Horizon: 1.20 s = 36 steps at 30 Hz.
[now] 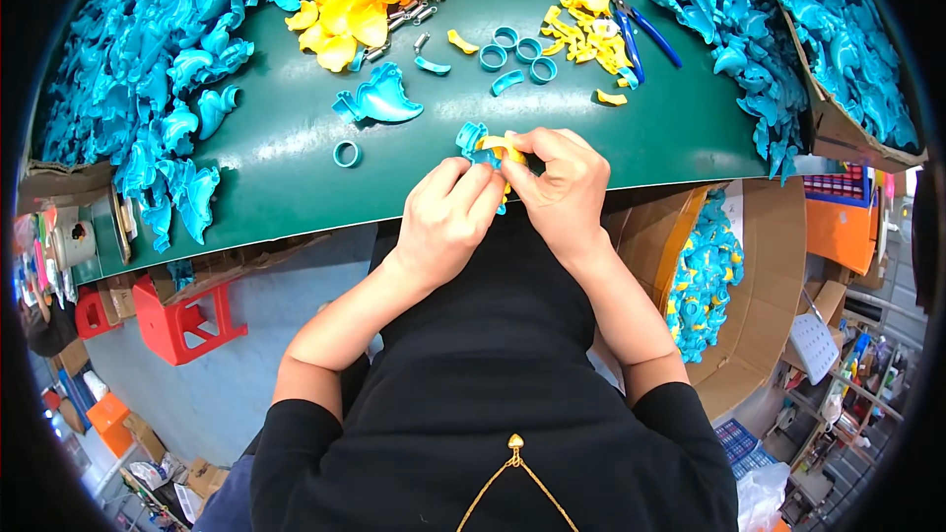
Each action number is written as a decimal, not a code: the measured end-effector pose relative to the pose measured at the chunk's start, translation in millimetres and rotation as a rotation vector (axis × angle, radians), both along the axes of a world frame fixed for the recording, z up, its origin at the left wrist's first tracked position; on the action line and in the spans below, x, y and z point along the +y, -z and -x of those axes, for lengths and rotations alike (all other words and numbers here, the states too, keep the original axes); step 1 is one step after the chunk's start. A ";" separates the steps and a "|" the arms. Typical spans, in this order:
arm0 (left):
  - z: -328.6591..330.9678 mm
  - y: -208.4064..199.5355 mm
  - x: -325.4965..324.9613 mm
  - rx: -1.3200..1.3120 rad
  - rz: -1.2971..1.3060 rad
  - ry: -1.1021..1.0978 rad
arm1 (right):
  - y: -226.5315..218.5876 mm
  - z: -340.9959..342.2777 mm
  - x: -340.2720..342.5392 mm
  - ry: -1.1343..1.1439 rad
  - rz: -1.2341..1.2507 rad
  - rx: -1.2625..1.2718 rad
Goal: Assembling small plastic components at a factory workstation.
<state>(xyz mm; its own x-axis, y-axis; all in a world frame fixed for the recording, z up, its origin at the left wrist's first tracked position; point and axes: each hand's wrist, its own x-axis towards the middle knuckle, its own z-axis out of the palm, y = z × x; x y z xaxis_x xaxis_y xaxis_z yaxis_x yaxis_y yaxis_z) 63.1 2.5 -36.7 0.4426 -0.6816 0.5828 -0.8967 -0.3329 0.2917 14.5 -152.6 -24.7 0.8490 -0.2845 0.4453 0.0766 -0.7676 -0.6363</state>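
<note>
At the table's near edge my two hands meet around a small blue-and-yellow plastic assembly. My left hand (448,209) is closed on its blue plastic part (471,137), much of which the fingers hide. With thumb and forefinger, my right hand (567,187) pinches a curved yellow plastic piece (498,144) against that part. Just beyond lies a loose blue plastic shell (382,99), and a single blue ring (346,154) rests to the left. Several more blue rings (506,36) stand farther back, near small yellow pieces (591,32) and blue-handled pliers (631,39).
Blue shells pile up at the left (148,49) and the right (749,59) of the green table (286,187). Yellow shells (365,0) and metal springs (422,41) sit at the back. Below right, a cardboard box (774,276) holds blue-and-yellow pieces; a red stool (177,320) stands left.
</note>
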 end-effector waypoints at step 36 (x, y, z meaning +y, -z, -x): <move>23.3 -2.7 4.2 2.475 0.949 0.906 | -33.7 -86.7 -215.9 0.317 0.319 0.054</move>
<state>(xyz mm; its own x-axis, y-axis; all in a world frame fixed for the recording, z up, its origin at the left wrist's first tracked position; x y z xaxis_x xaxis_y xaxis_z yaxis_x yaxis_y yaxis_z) 39.8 6.6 -33.9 0.3002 -0.9538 -0.0119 0.9511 0.2984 0.0799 101.2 -368.5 9.1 0.7667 -0.3900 0.5099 -0.2208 -0.9060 -0.3610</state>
